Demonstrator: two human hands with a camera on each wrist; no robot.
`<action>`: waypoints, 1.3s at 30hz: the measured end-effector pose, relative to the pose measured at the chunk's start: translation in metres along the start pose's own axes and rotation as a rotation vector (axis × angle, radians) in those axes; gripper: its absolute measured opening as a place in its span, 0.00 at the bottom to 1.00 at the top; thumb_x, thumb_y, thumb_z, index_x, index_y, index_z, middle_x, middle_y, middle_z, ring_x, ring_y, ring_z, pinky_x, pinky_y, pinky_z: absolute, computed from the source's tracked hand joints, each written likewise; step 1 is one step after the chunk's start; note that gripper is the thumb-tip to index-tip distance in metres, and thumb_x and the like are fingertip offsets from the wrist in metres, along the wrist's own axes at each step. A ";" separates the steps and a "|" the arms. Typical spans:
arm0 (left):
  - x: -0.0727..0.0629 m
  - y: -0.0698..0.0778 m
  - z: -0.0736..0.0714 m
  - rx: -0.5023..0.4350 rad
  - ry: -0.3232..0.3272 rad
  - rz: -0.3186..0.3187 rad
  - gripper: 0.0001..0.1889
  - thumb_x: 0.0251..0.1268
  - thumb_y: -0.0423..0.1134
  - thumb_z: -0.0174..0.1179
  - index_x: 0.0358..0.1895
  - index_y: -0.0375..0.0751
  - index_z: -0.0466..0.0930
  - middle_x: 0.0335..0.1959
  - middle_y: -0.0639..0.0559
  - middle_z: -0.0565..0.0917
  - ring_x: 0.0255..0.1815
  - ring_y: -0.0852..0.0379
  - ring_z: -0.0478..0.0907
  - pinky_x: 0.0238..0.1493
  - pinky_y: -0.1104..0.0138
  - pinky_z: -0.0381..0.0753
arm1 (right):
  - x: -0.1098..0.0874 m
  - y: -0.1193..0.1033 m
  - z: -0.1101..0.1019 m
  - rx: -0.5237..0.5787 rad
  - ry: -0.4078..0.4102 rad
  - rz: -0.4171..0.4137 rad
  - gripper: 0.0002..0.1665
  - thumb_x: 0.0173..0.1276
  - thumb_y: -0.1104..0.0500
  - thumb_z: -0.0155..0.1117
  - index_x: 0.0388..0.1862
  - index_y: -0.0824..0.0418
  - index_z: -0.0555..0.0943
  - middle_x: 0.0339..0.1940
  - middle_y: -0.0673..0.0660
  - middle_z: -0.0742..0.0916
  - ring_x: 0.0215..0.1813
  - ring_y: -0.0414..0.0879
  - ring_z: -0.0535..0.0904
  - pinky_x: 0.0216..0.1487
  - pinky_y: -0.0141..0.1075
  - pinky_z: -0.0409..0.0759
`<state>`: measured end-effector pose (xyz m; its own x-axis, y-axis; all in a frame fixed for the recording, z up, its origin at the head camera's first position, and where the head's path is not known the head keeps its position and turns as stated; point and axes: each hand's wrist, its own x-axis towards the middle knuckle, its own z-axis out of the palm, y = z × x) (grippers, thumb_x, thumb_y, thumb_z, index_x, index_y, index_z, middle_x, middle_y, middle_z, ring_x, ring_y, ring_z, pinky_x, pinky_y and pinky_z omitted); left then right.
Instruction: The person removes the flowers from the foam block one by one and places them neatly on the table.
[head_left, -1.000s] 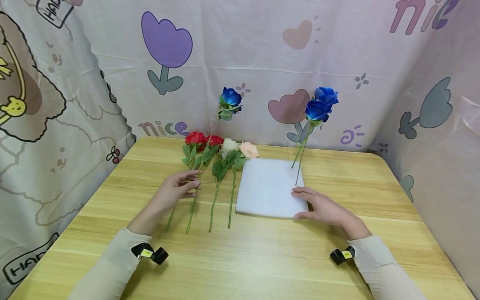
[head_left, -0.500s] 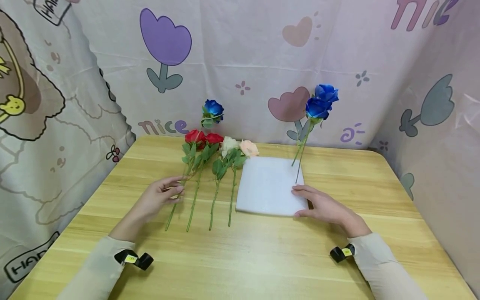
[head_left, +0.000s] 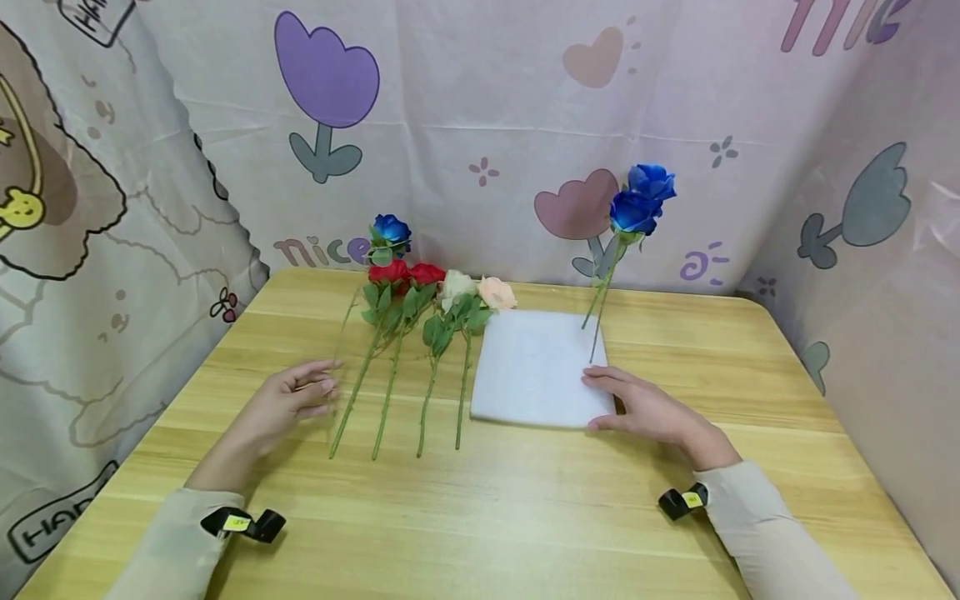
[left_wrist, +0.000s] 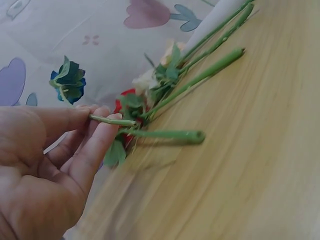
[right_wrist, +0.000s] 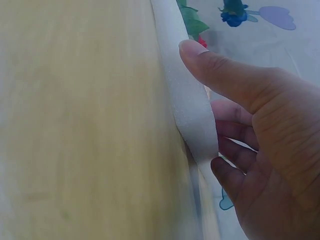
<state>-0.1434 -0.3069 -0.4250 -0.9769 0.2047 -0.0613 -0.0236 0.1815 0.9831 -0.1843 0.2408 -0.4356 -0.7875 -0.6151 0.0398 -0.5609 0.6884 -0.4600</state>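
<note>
My left hand (head_left: pixel 279 407) pinches the thin stem of a blue rose (head_left: pixel 391 229) between thumb and fingers. The bloom leans away toward the back, and the cut stem end (left_wrist: pixel 122 121) pokes out past the fingertips in the left wrist view. A white foam block (head_left: pixel 534 367) lies flat at mid-table. On its right front corner my right hand (head_left: pixel 651 410) holds the edge, fingers on top and thumb at the front side. Two blue roses (head_left: pixel 636 212) stand upright in the foam near its right side, stems tilted slightly.
Left of the foam lie two red roses (head_left: pixel 390 273), a white rose (head_left: pixel 457 288) and a peach rose (head_left: pixel 497 292), stems pointing toward the front. The wooden table (head_left: pixel 480 517) ends at a printed curtain (head_left: pixel 450 100) behind it.
My left hand has moved left and slightly nearer, carrying the blue rose from above the white rose to left of the lying stems. The right hand stays on the foam.
</note>
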 end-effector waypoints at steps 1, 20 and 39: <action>-0.002 -0.001 -0.002 -0.009 0.000 -0.005 0.28 0.75 0.38 0.55 0.71 0.28 0.61 0.54 0.31 0.71 0.51 0.53 0.80 0.52 0.62 0.81 | 0.000 0.000 0.000 0.002 -0.001 0.002 0.49 0.59 0.37 0.70 0.71 0.65 0.69 0.74 0.59 0.68 0.74 0.60 0.59 0.72 0.55 0.59; -0.016 -0.019 -0.043 -0.144 -0.028 -0.078 0.25 0.75 0.36 0.54 0.71 0.34 0.64 0.50 0.46 0.73 0.49 0.58 0.80 0.51 0.65 0.82 | 0.000 -0.003 -0.001 0.012 -0.001 0.005 0.48 0.60 0.41 0.72 0.71 0.65 0.69 0.74 0.58 0.69 0.74 0.59 0.59 0.72 0.53 0.59; -0.025 -0.025 -0.056 -0.079 -0.036 -0.175 0.30 0.76 0.38 0.53 0.74 0.29 0.56 0.48 0.50 0.79 0.47 0.60 0.80 0.49 0.68 0.83 | -0.001 -0.003 -0.001 0.015 -0.005 0.008 0.48 0.60 0.38 0.70 0.71 0.65 0.69 0.74 0.58 0.68 0.74 0.60 0.59 0.72 0.54 0.59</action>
<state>-0.1305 -0.3707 -0.4379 -0.9481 0.2113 -0.2376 -0.2109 0.1413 0.9672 -0.1816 0.2395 -0.4335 -0.7906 -0.6116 0.0312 -0.5506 0.6875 -0.4734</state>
